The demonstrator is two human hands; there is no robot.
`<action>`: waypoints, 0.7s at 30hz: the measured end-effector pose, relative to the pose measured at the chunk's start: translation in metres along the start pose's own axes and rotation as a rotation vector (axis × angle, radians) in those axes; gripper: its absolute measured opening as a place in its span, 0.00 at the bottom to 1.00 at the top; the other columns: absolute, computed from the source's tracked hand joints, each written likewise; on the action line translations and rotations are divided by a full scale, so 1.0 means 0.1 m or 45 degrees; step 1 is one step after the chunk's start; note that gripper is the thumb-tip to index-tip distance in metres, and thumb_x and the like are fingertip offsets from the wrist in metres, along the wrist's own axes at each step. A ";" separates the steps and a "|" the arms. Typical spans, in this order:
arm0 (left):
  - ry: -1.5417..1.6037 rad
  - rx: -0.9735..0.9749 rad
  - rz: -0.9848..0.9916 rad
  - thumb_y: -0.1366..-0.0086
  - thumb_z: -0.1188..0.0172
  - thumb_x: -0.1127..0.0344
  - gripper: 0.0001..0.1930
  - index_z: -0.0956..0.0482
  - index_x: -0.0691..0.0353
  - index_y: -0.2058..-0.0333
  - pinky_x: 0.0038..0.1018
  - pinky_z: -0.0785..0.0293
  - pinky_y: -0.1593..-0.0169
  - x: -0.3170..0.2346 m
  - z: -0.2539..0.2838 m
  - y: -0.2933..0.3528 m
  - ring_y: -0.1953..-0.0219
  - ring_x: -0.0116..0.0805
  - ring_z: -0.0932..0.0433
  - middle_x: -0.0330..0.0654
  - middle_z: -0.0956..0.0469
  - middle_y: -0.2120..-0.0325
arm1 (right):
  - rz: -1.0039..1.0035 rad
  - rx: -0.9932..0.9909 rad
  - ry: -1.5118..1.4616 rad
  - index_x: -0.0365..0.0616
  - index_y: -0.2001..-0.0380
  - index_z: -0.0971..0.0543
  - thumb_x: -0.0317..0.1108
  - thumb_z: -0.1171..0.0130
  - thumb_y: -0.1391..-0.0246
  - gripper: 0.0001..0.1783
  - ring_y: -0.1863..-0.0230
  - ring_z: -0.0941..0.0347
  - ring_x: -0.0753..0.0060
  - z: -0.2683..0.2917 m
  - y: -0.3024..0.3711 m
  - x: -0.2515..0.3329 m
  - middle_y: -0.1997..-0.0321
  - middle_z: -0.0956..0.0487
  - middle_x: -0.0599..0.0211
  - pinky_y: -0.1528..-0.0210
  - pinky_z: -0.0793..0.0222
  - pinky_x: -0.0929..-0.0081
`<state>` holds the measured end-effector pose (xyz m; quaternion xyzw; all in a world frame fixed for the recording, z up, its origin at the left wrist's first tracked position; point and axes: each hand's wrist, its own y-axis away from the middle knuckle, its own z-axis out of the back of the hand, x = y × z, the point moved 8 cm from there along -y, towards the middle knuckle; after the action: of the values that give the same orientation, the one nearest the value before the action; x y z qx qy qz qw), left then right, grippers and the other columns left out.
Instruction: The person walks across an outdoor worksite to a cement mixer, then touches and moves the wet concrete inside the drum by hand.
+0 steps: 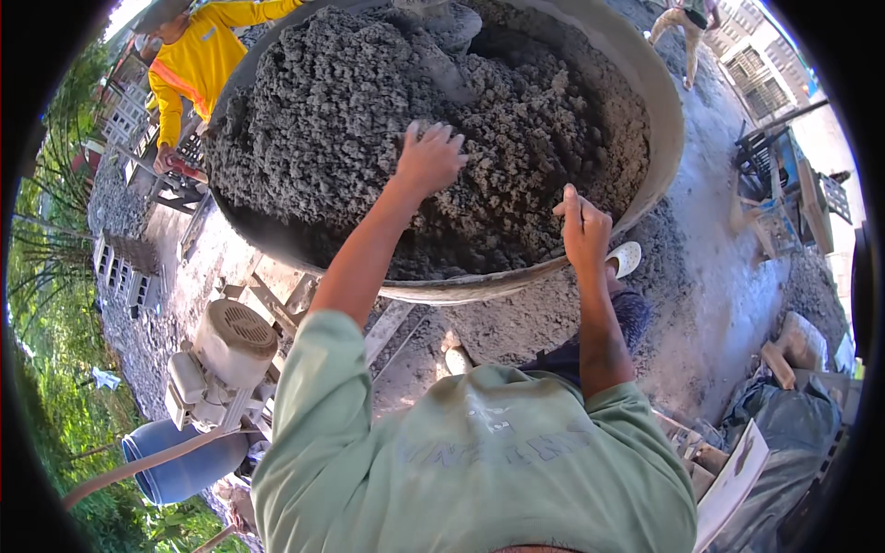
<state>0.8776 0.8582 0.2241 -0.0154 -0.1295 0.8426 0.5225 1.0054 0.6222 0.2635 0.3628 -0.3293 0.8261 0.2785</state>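
A large round metal mixing pan [666,101] is heaped with damp grey, crumbly concrete mix [332,101]. My left hand [431,158] is stretched over the middle of the mix with its fingers spread and nothing in it. Whether its fingertips touch the mix cannot be told. My right hand [586,229] is near the pan's near right rim, fingers curled and the index finger partly raised. What it holds, if anything, is hidden. A mix-coated metal part [447,28] stands in the pan at the far side.
A person in a yellow shirt [198,60] stands at the far left, one hand on a reddish object [189,170]. Another person [687,28] is at the far right. A motor [238,343], a blue drum [180,461] and hollow blocks [120,276] lie leftward; a wooden stand [784,194] stands right.
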 end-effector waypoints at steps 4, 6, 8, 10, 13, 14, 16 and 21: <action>-0.226 0.334 -0.255 0.34 0.52 0.49 0.23 0.29 0.53 0.45 0.62 0.62 0.36 -0.26 -0.32 -0.55 0.38 0.47 0.39 0.44 0.30 0.46 | -0.033 -0.090 -0.005 0.38 0.77 0.19 0.50 0.53 0.38 0.27 0.83 0.27 0.64 0.07 -0.04 -0.07 0.86 0.25 0.58 0.76 0.36 0.68; -0.302 0.479 -0.291 0.34 0.52 0.50 0.22 0.27 0.52 0.46 0.64 0.63 0.36 -0.44 -0.15 -0.69 0.39 0.46 0.38 0.44 0.28 0.49 | -0.027 -0.112 -0.005 0.39 0.77 0.19 0.50 0.53 0.38 0.27 0.83 0.27 0.64 0.08 -0.05 -0.07 0.86 0.25 0.58 0.76 0.36 0.68; -0.365 0.692 -0.334 0.36 0.48 0.54 0.17 0.23 0.53 0.52 0.65 0.64 0.36 -0.58 0.04 -0.68 0.42 0.44 0.35 0.43 0.24 0.56 | -0.028 -0.149 -0.023 0.38 0.76 0.19 0.49 0.52 0.38 0.26 0.80 0.25 0.61 0.11 -0.03 -0.07 0.85 0.25 0.58 0.73 0.35 0.69; -0.386 0.717 -0.370 0.37 0.47 0.56 0.16 0.22 0.53 0.53 0.65 0.63 0.36 -0.58 0.27 -0.57 0.43 0.43 0.34 0.42 0.23 0.57 | -0.060 -0.083 -0.050 0.38 0.75 0.19 0.49 0.52 0.38 0.26 0.78 0.25 0.61 0.08 -0.05 -0.02 0.83 0.24 0.57 0.71 0.34 0.69; -0.320 0.688 -0.416 0.41 0.45 0.66 0.11 0.18 0.54 0.60 0.63 0.62 0.36 -0.51 0.60 -0.30 0.45 0.43 0.33 0.42 0.22 0.59 | -0.026 0.045 -0.167 0.37 0.70 0.19 0.50 0.51 0.39 0.25 0.69 0.23 0.60 -0.02 -0.19 -0.06 0.74 0.21 0.56 0.65 0.32 0.69; -0.249 0.519 -0.372 0.40 0.46 0.66 0.12 0.19 0.52 0.58 0.63 0.61 0.36 -0.39 0.74 -0.24 0.44 0.43 0.34 0.41 0.23 0.55 | 0.061 0.120 -0.265 0.36 0.67 0.19 0.51 0.51 0.39 0.25 0.63 0.23 0.59 -0.09 -0.29 -0.03 0.67 0.20 0.54 0.60 0.31 0.68; -0.180 0.343 -0.314 0.38 0.46 0.65 0.14 0.20 0.49 0.55 0.62 0.60 0.36 -0.15 0.90 -0.06 0.43 0.43 0.35 0.41 0.25 0.52 | 0.194 0.165 -0.226 0.38 0.61 0.21 0.54 0.51 0.40 0.27 0.55 0.26 0.58 -0.29 -0.53 0.12 0.58 0.23 0.53 0.53 0.34 0.66; -0.050 -0.184 -0.184 0.37 0.45 0.51 0.18 0.23 0.43 0.49 0.46 0.50 0.35 0.06 1.35 0.29 0.38 0.39 0.39 0.38 0.30 0.45 | 0.401 0.355 -0.045 0.46 0.38 0.36 0.64 0.56 0.42 0.39 0.30 0.52 0.52 -0.88 -1.04 0.84 0.32 0.43 0.55 0.32 0.52 0.55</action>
<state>0.8275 0.8240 0.3488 -0.0271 -0.2009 0.7913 0.5769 0.9925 0.7714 0.3187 0.3564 -0.2694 0.8904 0.0871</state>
